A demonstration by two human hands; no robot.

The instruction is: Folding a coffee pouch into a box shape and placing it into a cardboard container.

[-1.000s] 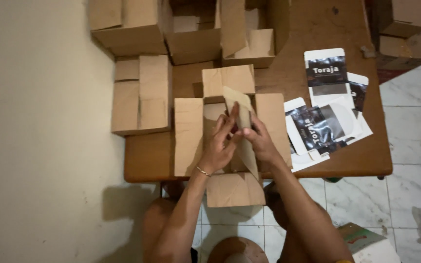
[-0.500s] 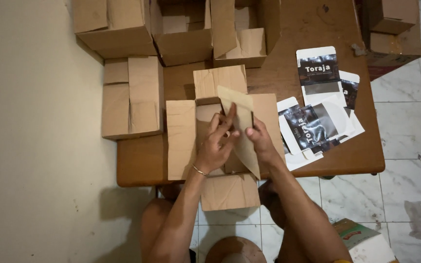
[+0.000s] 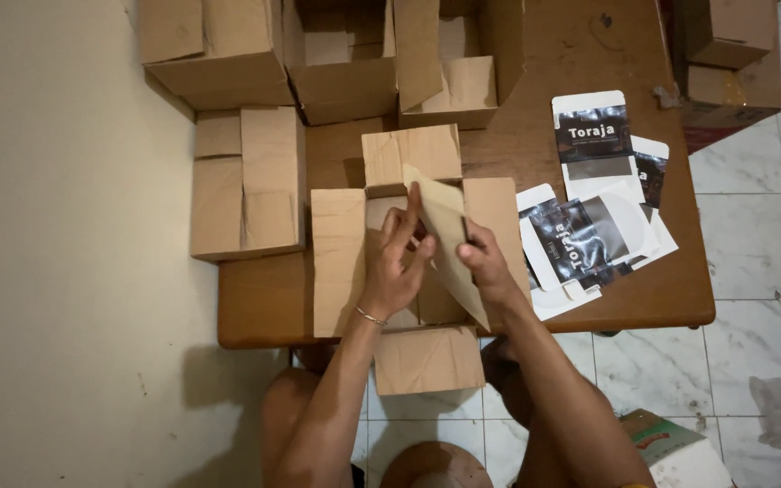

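An open cardboard box with its four flaps spread sits at the near edge of a low wooden table. Over its opening I hold a flat brown cardboard sheet, tilted on edge. My left hand, with a thin bracelet at the wrist, grips the sheet's left side with fingers raised along it. My right hand pinches the sheet's right edge. The inside of the box is mostly hidden by my hands and the sheet.
A closed cardboard box lies left of the open one. Several open boxes stand along the far table edge, more boxes at far right. Flat black-and-white printed cartons lie on the table's right. White tiled floor lies beyond.
My hands and the tilted sheet stay over the open box; the fingers shift slightly on the sheet. The view has drifted a little, moving the table down and right in the frame.
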